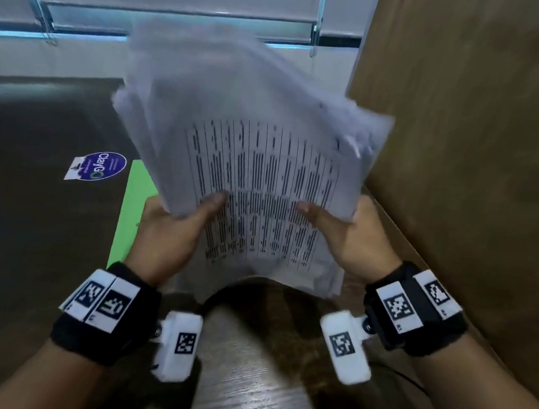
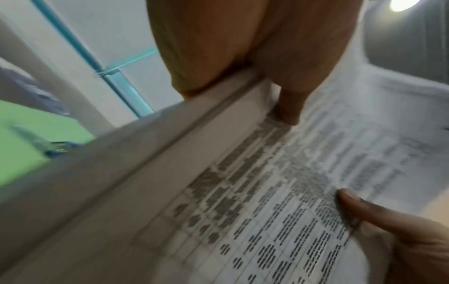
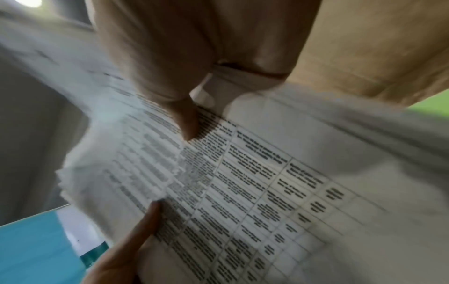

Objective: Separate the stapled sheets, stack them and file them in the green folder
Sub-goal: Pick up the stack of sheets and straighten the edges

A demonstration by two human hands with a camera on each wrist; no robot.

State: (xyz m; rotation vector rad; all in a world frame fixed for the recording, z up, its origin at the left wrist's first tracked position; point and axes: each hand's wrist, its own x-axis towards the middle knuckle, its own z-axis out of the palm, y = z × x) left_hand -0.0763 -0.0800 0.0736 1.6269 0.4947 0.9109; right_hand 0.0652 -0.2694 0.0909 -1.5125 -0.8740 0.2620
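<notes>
A thick stack of printed sheets (image 1: 252, 168) with table text is held up off the dark table, its far end blurred. My left hand (image 1: 173, 226) grips its left edge, thumb on the top page and fingers underneath. My right hand (image 1: 342, 233) grips the right edge the same way. The left wrist view shows the stack (image 2: 255, 201) with my left thumb (image 2: 289, 107) pressing on it. In the right wrist view my right thumb (image 3: 184, 119) lies on the top page of the stack (image 3: 243, 182). The green folder (image 1: 133, 208) lies flat on the table, partly hidden under the stack and my left hand.
A tall brown wooden panel (image 1: 474, 127) stands close on the right. A purple round sticker (image 1: 99, 166) lies on the dark table (image 1: 21, 224) left of the folder. Something small and blue lies on the folder (image 2: 58, 148). A glass partition with teal edges (image 1: 78, 34) runs along the back.
</notes>
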